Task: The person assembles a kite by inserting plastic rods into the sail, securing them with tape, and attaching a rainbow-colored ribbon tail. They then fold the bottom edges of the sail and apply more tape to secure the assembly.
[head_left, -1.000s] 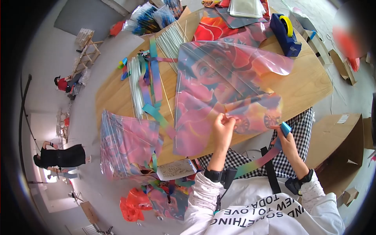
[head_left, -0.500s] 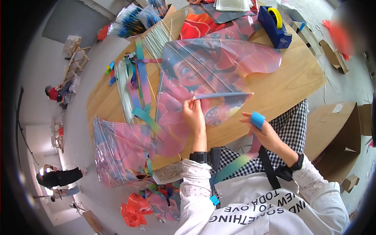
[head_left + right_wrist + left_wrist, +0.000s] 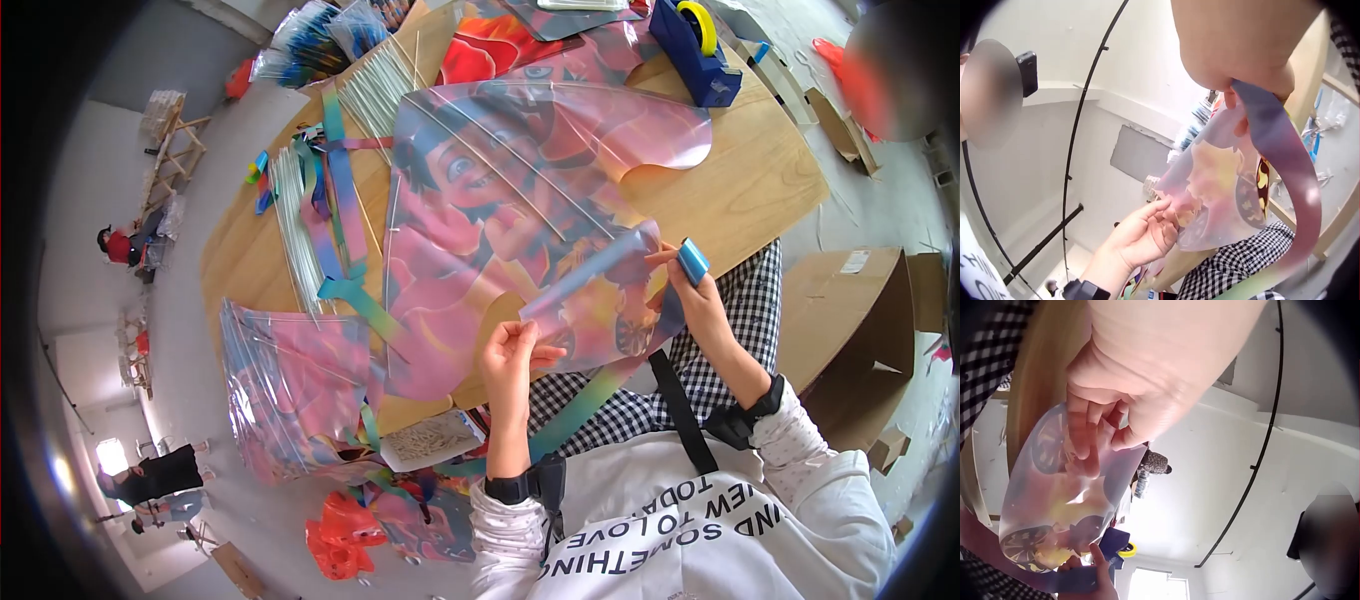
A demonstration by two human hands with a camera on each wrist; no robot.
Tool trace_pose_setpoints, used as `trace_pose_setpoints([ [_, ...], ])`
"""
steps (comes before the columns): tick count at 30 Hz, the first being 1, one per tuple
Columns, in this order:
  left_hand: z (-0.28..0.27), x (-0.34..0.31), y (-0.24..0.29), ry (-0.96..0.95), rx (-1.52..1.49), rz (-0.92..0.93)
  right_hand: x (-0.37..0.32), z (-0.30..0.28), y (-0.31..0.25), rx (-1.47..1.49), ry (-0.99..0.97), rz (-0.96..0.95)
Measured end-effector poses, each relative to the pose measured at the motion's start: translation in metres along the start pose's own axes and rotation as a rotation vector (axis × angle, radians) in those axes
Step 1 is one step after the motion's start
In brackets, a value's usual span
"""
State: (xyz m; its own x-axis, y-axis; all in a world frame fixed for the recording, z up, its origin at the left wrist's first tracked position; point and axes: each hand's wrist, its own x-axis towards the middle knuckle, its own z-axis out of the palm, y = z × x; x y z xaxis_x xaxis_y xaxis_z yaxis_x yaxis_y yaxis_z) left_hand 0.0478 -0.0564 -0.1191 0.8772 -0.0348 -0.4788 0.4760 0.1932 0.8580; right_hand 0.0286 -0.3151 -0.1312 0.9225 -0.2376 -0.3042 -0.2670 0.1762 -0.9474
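A thin, see-through kite [image 3: 470, 190] printed with a cartoon figure lies on the table, several slim rods across it. Its near edge is lifted and folded over between the two hands. My left hand [image 3: 508, 355] pinches one end of that edge between thumb and fingers; in the left wrist view the film [image 3: 1079, 487] hangs beneath the fingers. At the other end, my right hand [image 3: 703, 305] has its fingertips at the kite's corner. That hand also holds a rainbow ribbon [image 3: 1294, 169], wound over its fingers, with a long tail hanging toward the lap.
Bundled white rods [image 3: 292, 230] and loose ribbons [image 3: 345, 190] lie left on the table. A blue tape dispenser [image 3: 700, 60] stands at the far right. Another kite [image 3: 300, 385] overhangs the left edge, near a white box of small pieces [image 3: 430, 440]. A cardboard box [image 3: 840, 330] stands right.
After lifting the folded edge over the kite half a second ago, my left hand has drawn back toward the body. My right hand, then apart from the film, is now at its corner.
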Motion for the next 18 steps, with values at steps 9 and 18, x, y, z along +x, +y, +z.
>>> trace_pose_setpoints([
  [9,-0.006,-0.004,-0.002,-0.115,-0.003,-0.087,0.008,-0.011,-0.03,0.068,-0.178,0.221],
  [18,0.006,0.046,0.001,0.079,-0.301,0.046,0.069,0.006,-0.039,0.073,-0.059,-0.053],
])
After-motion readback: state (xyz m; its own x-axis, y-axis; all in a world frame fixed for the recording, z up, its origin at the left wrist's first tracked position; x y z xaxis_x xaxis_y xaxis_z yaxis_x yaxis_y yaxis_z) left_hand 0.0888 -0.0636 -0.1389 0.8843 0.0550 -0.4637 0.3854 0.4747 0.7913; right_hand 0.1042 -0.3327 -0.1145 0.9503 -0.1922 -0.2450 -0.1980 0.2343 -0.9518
